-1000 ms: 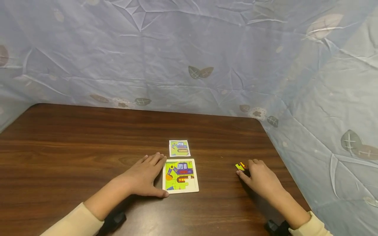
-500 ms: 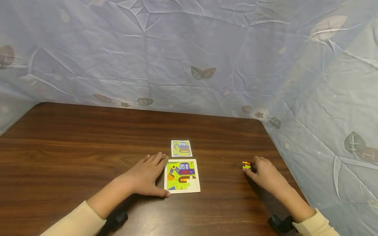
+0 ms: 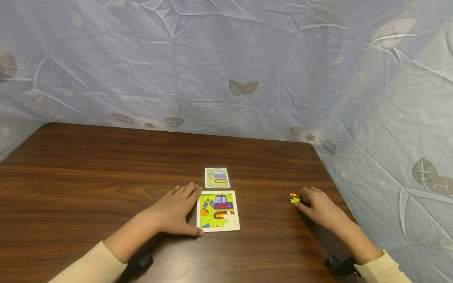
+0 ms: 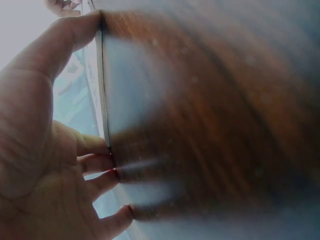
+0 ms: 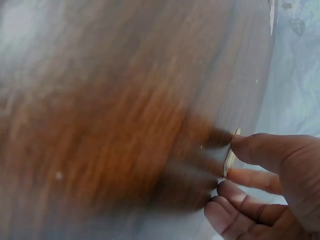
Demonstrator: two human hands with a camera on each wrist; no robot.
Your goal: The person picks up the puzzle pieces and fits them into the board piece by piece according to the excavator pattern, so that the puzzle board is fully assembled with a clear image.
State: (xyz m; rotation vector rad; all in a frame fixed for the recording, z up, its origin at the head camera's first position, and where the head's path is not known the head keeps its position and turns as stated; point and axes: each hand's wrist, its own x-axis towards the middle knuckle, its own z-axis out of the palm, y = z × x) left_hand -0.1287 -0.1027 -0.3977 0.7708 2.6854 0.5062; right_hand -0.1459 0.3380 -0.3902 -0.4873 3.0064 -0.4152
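Note:
A puzzle board (image 3: 237, 222) with a pale frame lies on the table, its assembled pieces picturing a purple excavator on green. Pale backing shows in its lower right part. My left hand (image 3: 174, 215) is spread along the board's left side, thumb tip at the lower left corner, fingertips around the upper left. The left wrist view has the thumb and a finger at the board's edge (image 4: 103, 95). Off to the right, my right hand (image 3: 320, 209) pinches a green puzzle piece (image 3: 294, 198) with a red-and-yellow strip; from the right wrist, this thin piece (image 5: 231, 159) sits between thumb and finger.
Just behind the board lies a small picture card (image 3: 217, 178) with the same excavator. The dark wooden table (image 3: 106, 157) meets a pale leaf-patterned cloth (image 3: 212, 59) at its back and right. A black wrist device (image 3: 339, 267) sits below the right forearm.
The puzzle piece has turned in my right hand, so its red strip now lies along the far edge. My left hand has stayed by the board, and the view has shifted slightly.

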